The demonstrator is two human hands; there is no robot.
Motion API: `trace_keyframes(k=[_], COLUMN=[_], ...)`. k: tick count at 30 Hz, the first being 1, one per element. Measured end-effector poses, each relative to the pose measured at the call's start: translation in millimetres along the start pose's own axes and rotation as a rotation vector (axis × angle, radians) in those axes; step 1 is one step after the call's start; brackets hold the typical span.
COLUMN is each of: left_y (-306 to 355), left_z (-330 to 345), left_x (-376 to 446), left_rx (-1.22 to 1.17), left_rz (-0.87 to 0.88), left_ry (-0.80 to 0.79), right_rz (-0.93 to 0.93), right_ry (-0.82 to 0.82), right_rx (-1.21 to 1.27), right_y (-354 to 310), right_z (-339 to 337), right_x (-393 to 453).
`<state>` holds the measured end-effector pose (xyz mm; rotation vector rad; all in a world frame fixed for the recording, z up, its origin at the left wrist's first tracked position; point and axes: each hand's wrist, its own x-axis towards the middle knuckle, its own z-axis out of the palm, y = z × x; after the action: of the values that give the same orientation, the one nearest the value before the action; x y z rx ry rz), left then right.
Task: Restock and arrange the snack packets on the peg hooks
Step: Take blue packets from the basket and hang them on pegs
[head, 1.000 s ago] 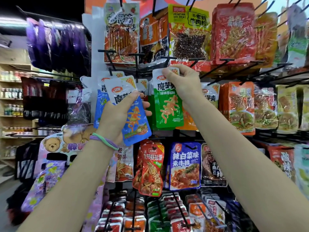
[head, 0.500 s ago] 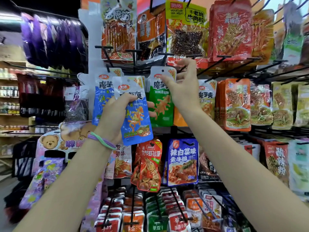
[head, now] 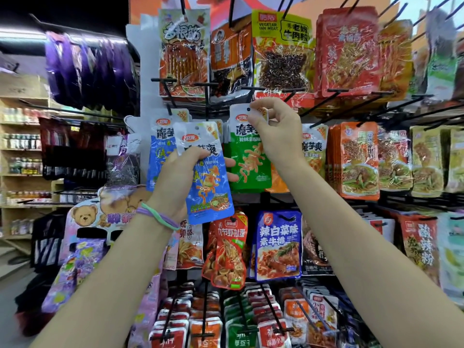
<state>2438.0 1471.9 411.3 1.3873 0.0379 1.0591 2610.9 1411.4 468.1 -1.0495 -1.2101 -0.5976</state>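
Since half a second ago the right hand [head: 275, 133] has curled its fingers back down from a spread, reaching pose and now pinches the white top edge of the green packet [head: 247, 151], thumb beside the small hang hole, while the left hand [head: 175, 182] stays where it was, gripping the blue packet [head: 206, 177]. The left hand's thumb lies across the front of the blue packet near its upper half and its fingertips show past the right edge, so the hand is closed round it; two bands [head: 157, 217] circle that wrist. The blue packet is held in front of the display, its long axis close to vertical but tilted, the top leaning left and the bottom swinging right, with the hang hole at the top free of any hook. The green packet hangs upright, long axis vertical, just below the black peg hooks [head: 253, 89] of the upper row; whether its hole is on a hook cannot be told. Another blue packet [head: 160, 151] hangs just behind and left of the held one, and an orange-yellow packet [head: 313, 149] hangs right of the right hand. Room is tight: packets crowd every side, and hook tips project toward the camera above both hands.
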Motion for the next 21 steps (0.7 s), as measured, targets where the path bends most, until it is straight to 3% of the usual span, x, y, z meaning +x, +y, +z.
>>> trace_keyframes(k=[11,14,18,21], left_y=[-3.0,-5.4,-7.3,-7.2], left_z=[-0.3,-1.5,-10.5,-19.3], left_x=[0.5,0.4,6.0,10.7], left_rx=[-0.046,-0.041,-0.025,0.089], left_rz=[0.032,0.047,0.081,0.158], left_ry=[-0.033,-0.034,-0.003,0.052], right_rz=[0.125,0.104,-0.011,-0.004], right_ry=[-0.047,-0.147,-0.192,-0.192], right_rx=[-0.015,-0.218,-0.709,-0.72], right_y=[4.2,6.8,6.0,0.6], right_z=[0.5,-1.4,-6.6,-9.8], right_x=[1.7,-4.0,-17.2,-20.9])
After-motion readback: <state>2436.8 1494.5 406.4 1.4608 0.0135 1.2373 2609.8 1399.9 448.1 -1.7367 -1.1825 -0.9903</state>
